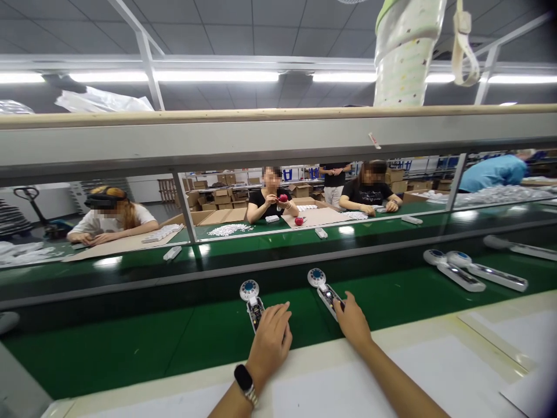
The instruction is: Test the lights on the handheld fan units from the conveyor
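Two white handheld devices with round heads and blue centres lie on the green belt (209,337) before me. The left device (255,310) has its handle uncovered, with inner parts showing; its lower end is hidden under my left hand (270,337). That hand's fingers are stretched out to the right of the handle, and a dark watch (243,378) is on its wrist. Over the lower handle of the right device (324,290) is my right hand (353,320), thumb across the handle and fingers along its right side. Both round heads point away from me.
More white devices (461,277) lie on the belt at the right. A pale ledge (313,383) runs along my side. Beyond a metal frame (185,209), several people sit at another green surface with white parts (230,230). A shelf (261,136) crosses above.
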`<state>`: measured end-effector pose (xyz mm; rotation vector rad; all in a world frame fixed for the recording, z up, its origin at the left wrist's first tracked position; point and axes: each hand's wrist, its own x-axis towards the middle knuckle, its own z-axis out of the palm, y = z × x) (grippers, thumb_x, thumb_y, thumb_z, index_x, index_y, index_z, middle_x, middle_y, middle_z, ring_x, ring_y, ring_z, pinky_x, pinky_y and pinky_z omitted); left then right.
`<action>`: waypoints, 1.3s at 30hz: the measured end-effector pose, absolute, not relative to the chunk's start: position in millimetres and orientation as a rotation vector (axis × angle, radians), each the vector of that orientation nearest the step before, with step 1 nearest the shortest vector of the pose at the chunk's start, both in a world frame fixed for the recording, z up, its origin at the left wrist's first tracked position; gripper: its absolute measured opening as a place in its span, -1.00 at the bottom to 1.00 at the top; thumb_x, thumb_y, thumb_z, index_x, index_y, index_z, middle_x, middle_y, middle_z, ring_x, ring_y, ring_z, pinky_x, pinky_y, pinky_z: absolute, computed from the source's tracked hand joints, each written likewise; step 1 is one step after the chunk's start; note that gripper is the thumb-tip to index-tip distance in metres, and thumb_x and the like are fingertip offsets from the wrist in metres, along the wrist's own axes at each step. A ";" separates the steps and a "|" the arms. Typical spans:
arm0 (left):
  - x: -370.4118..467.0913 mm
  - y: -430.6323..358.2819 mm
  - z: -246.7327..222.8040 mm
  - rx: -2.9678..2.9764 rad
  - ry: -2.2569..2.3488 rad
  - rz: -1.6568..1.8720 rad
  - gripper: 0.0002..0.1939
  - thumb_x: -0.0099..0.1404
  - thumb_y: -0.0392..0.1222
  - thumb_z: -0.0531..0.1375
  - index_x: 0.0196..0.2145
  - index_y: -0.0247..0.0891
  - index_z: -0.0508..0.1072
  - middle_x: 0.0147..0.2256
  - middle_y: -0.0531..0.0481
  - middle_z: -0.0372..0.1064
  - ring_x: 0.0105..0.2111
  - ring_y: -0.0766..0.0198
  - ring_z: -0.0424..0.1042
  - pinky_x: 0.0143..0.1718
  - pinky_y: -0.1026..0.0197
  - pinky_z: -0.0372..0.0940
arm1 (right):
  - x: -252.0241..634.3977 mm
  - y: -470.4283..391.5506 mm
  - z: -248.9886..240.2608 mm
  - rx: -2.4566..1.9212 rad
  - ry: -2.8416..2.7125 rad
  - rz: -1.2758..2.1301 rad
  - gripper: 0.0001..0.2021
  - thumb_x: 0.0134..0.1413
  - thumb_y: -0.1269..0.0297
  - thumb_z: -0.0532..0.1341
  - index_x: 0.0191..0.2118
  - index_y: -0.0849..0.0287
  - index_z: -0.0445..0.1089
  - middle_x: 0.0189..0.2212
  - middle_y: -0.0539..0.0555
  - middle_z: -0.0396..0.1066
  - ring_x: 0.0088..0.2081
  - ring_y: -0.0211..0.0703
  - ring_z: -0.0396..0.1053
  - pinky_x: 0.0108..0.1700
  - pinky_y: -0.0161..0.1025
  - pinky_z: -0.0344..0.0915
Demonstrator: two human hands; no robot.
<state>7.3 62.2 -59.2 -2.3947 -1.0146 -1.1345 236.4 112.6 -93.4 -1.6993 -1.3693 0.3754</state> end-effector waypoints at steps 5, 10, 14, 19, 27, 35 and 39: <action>6.1 68.4 -63.8 -2.402 -1.132 -1.090 -0.53 0.23 -0.45 -0.08 0.10 -0.32 0.08 0.03 -0.22 0.21 0.01 0.11 0.21 -0.01 -0.04 0.21 | 232.3 109.4 -88.1 -1.606 -1.436 0.671 -0.65 -0.11 0.04 0.15 -0.26 0.20 0.35 -0.41 0.15 0.41 -0.35 0.01 0.35 -0.34 -0.22 0.17; 4.0 72.8 -68.0 -2.378 -1.273 -1.081 -0.47 0.24 -0.43 -0.10 0.17 -0.25 -0.03 0.15 -0.22 -0.01 0.10 0.07 0.11 0.02 -0.07 0.16 | 209.8 102.2 -81.7 -1.386 -1.348 1.034 -0.63 -0.09 -0.02 0.07 -0.35 0.21 0.32 -0.58 0.04 0.32 -0.59 -0.17 0.29 -0.54 -0.28 0.17; -0.2 77.0 -70.0 -2.306 -1.504 -1.213 -0.40 0.24 -0.38 -0.08 0.21 -0.19 -0.17 0.23 -0.19 -0.27 0.16 0.01 -0.03 0.04 -0.09 0.12 | 180.1 86.1 -78.1 -1.154 -1.212 1.377 -0.57 -0.11 -0.07 0.01 -0.28 0.22 0.22 -0.59 -0.01 0.26 -0.61 -0.22 0.30 -0.53 -0.27 0.26; -9.3 83.7 -74.1 -2.279 -1.717 -1.518 -0.34 0.21 -0.35 -0.04 0.21 -0.20 -0.23 0.22 -0.20 -0.27 0.19 0.04 -0.13 0.13 -0.08 -0.03 | 150.7 57.0 -74.2 -0.833 -1.174 1.791 -0.53 -0.30 0.08 0.23 -0.23 0.26 0.23 -0.45 0.07 0.35 -0.56 -0.12 0.40 -0.45 -0.13 0.34; -8.1 77.9 -68.4 -2.503 -1.802 -1.632 -0.40 0.19 -0.27 0.01 0.18 -0.19 -0.07 0.15 -0.17 -0.05 0.14 0.05 0.01 0.13 -0.09 -0.04 | 146.7 51.3 -73.5 -0.527 -0.934 2.055 -0.55 -0.45 0.36 0.27 -0.26 0.23 0.19 -0.33 0.10 0.39 -0.51 -0.05 0.44 -0.44 -0.13 0.35; -5.4 74.7 -65.8 -2.489 -1.873 -1.587 -0.40 0.13 -0.27 0.05 0.13 -0.20 0.01 0.10 -0.17 0.04 0.08 0.02 0.11 0.08 -0.09 0.04 | 140.6 50.4 -70.5 -0.757 -0.900 2.005 -0.61 -0.28 0.24 0.18 -0.22 0.17 0.13 -0.34 0.08 0.37 -0.55 -0.10 0.43 -0.59 -0.20 0.32; -6.3 74.9 -67.1 -2.488 -1.845 -1.521 -0.43 0.15 -0.25 0.03 0.13 -0.21 0.00 0.08 -0.17 0.06 0.06 0.04 0.13 0.07 -0.06 0.05 | 141.2 50.4 -68.5 -0.703 -0.903 2.032 -0.61 -0.25 0.22 0.17 -0.20 0.19 0.15 -0.30 0.11 0.37 -0.56 -0.11 0.42 -0.62 -0.23 0.31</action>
